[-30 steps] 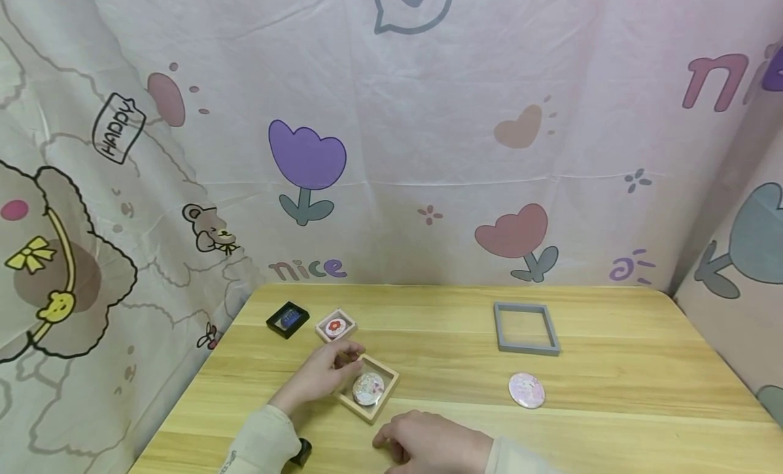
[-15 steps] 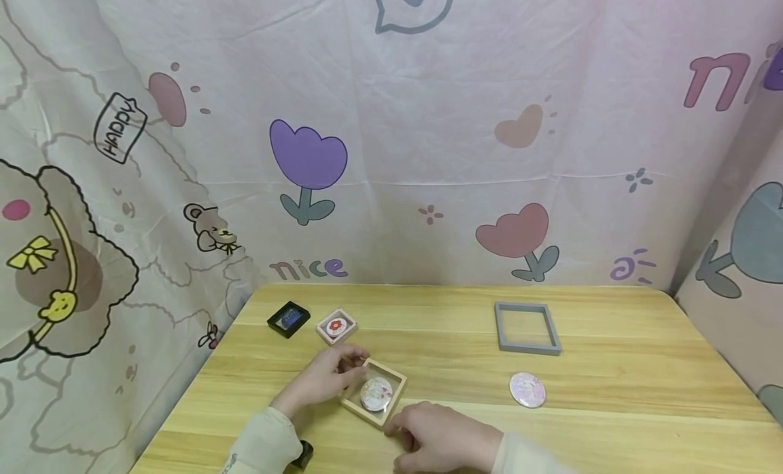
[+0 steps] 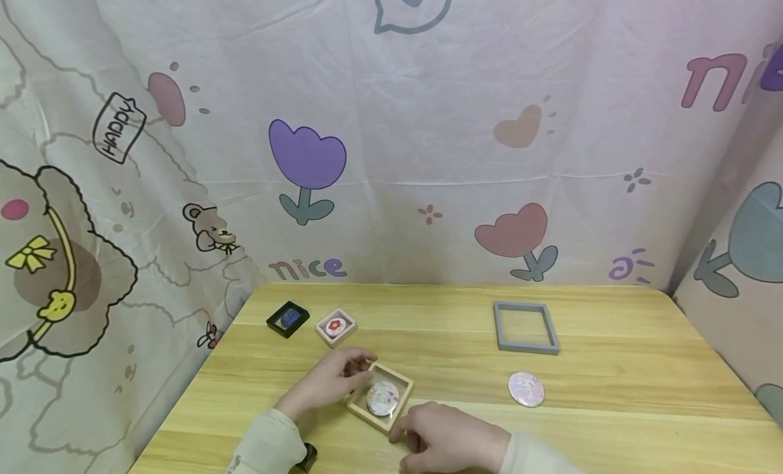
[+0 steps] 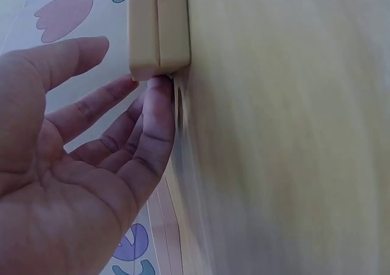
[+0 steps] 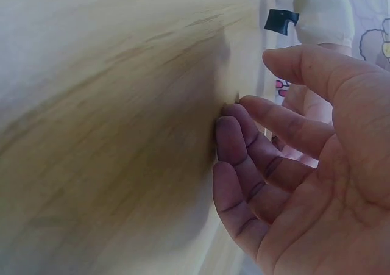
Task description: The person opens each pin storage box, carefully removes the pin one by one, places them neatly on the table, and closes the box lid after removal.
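A light wooden display frame (image 3: 368,417) lies turned at an angle on the table, with a round patterned badge (image 3: 383,399) inside it. My left hand (image 3: 330,380) is at its left side. In the left wrist view, fingertips of that left hand (image 4: 85,141) touch the end of the frame (image 4: 158,31), and the thumb stands away from it. My right hand (image 3: 449,434) is at the near right corner, fingertips right at the frame's edge. The right wrist view shows the right hand's fingers (image 5: 230,142) loosely bent close over the tabletop, with nothing between thumb and fingers.
Farther back on the left of the wooden table (image 3: 446,317) lie a small black frame (image 3: 298,311) and a small pale pink frame (image 3: 351,320) holding a red-flower badge. A grey frame (image 3: 529,349) and a loose pink round badge (image 3: 526,389) lie on the right. A printed cloth (image 3: 397,120) hangs behind.
The wooden frame with its badge has slid right and slightly nearer, and my left hand has moved along with it. My right hand has shifted a little to the right, coming to the frame's near corner.
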Demonstrator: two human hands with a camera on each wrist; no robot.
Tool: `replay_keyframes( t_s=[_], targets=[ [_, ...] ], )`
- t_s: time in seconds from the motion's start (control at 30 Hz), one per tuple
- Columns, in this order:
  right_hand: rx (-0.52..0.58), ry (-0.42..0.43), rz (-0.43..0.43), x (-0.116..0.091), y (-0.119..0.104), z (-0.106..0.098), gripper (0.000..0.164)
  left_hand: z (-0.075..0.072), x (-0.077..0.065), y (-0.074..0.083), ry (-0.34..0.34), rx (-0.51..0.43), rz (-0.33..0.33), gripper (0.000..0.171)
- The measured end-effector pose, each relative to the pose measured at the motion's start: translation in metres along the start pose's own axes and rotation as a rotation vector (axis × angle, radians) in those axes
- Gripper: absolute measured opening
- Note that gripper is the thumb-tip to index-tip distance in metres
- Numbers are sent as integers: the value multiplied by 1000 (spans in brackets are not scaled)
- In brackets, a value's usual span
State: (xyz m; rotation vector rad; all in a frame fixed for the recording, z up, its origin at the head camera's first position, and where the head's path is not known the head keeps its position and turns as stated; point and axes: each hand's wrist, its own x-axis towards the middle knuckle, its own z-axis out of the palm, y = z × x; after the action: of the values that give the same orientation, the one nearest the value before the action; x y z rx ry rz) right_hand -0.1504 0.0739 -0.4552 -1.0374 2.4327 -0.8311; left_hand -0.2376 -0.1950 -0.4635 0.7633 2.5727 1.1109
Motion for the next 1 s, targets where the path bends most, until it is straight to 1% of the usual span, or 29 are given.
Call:
replay_keyframes(
  t_s=[0.2,0.4,0.53,0.67,0.87,1.0],
  targets=[
    [-18,3,-39,1,-1,0,30,1,1,1,-11,7,12,37],
    [8,0,-1,-4,1,-2,30,2,1,4,-24,16,13,34],
    [14,25,15,-11,5,-7,28,2,-1,8,-45,-2,2,35],
    [-3,49,10,-17,11,-12,25,3,-4,10,-58,-27,-8,35],
    [5,61,0,-24,20,-19,21,4,-5,10,-58,-30,-8,27],
    [25,63,23,-28,24,-23,22,4,-5,10,-67,-59,-7,22]
  ],
)
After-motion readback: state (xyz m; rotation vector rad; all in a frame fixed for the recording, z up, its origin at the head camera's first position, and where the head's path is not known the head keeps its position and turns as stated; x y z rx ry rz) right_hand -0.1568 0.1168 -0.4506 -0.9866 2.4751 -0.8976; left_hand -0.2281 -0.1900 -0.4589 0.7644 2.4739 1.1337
